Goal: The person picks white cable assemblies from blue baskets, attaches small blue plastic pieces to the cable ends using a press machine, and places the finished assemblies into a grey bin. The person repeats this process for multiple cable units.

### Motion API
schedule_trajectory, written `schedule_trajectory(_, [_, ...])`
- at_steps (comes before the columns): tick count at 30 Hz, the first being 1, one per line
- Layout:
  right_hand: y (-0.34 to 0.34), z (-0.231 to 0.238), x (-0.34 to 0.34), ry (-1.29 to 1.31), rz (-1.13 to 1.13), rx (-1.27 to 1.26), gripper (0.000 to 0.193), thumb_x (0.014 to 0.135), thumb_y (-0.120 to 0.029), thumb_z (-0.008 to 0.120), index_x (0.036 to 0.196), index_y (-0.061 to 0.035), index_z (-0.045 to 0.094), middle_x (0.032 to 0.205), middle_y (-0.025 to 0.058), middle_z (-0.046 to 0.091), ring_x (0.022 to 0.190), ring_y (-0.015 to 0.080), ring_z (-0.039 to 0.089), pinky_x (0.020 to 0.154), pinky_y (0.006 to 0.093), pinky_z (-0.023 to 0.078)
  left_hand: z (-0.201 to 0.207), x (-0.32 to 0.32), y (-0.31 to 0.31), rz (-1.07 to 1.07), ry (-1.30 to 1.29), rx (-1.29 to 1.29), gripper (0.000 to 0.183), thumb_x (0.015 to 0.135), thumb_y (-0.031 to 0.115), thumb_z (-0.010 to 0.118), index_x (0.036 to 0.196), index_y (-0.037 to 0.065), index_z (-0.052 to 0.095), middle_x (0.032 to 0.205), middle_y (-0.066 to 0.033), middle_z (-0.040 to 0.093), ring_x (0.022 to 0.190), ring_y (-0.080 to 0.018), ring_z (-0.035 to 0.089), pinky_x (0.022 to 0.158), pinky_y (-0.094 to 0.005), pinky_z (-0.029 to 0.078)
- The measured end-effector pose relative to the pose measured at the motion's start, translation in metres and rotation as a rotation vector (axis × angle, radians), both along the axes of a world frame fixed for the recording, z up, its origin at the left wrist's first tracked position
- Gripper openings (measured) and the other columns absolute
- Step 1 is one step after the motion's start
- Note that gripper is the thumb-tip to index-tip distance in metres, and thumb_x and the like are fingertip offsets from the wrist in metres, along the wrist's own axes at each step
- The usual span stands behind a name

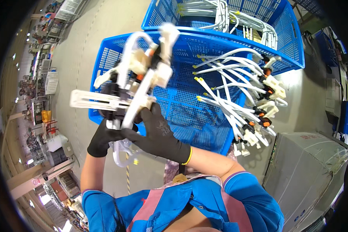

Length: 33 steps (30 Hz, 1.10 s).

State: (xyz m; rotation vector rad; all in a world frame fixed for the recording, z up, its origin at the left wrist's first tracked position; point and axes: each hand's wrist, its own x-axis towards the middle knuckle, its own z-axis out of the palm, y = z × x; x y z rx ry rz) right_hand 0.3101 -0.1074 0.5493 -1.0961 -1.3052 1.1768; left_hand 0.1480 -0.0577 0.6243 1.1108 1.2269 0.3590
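Both my hands wear black gloves and are closed on a cluster of white hose assemblies (113,103), with white plastic arms, black bodies and orange parts. My left hand (101,139) grips it low on the left side. From the right, my right hand (158,135) wraps its fingers round the lower part, just below a white tube. The upper end is smeared by motion, and how many pieces I hold is hard to tell. A clear tube with a yellow tip (136,162) hangs below my hands. The cluster is held over the left side of a blue crate (170,104).
Several similar hose assemblies (239,96) lie across the crate's right rim, yellow tips inward. Behind it, a second blue crate (290,34) holds bent white tubes (263,31). A large grey box (309,170) stands at the right. Shelves and carts line the left.
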Motion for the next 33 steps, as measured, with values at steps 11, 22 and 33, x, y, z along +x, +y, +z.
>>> schedule_trajectory(11, [-0.105, 0.111, 0.14, -0.013, 0.733, 0.171, 0.111, 0.065, -0.045, 0.081, 0.144, 0.0006, 0.018, 0.14, 0.0257, 0.035, 0.129, 0.0372, 0.038, 0.104, 0.0411, 0.034, 0.102, 0.112, -0.124, 0.443, -1.056, 0.453, 0.071, 0.08, 0.024, 0.056, 0.139, -0.002, 0.026, 0.125, -0.0287, 0.047, 0.109, -0.0321, 0.056, 0.096, -0.0362, 0.048])
schedule_trajectory(22, [-0.235, 0.099, 0.163, 0.107, 0.664, 0.077, 0.104, 0.062, -0.031, 0.085, 0.143, -0.0034, 0.025, 0.13, 0.0213, 0.049, 0.119, 0.0325, 0.05, 0.097, 0.0379, 0.041, 0.103, 0.134, -0.214, 0.39, -1.059, 0.464, 0.037, 0.093, 0.026, 0.05, 0.127, 0.009, 0.05, 0.119, -0.0054, 0.058, 0.106, -0.0151, 0.055, 0.093, -0.0317, 0.041])
schedule_trajectory(33, [-0.26, 0.099, 0.193, -0.107, 0.49, 0.143, 0.077, 0.073, -0.023, 0.074, 0.139, -0.0087, 0.036, 0.116, 0.0164, 0.06, 0.1, 0.0262, 0.061, 0.085, 0.0359, 0.048, 0.077, 0.173, -0.24, 0.498, -1.151, 0.595, 0.057, 0.091, 0.026, 0.044, 0.136, -0.008, 0.033, 0.135, -0.0261, 0.042, 0.127, -0.0327, 0.042, 0.111, -0.0411, 0.029])
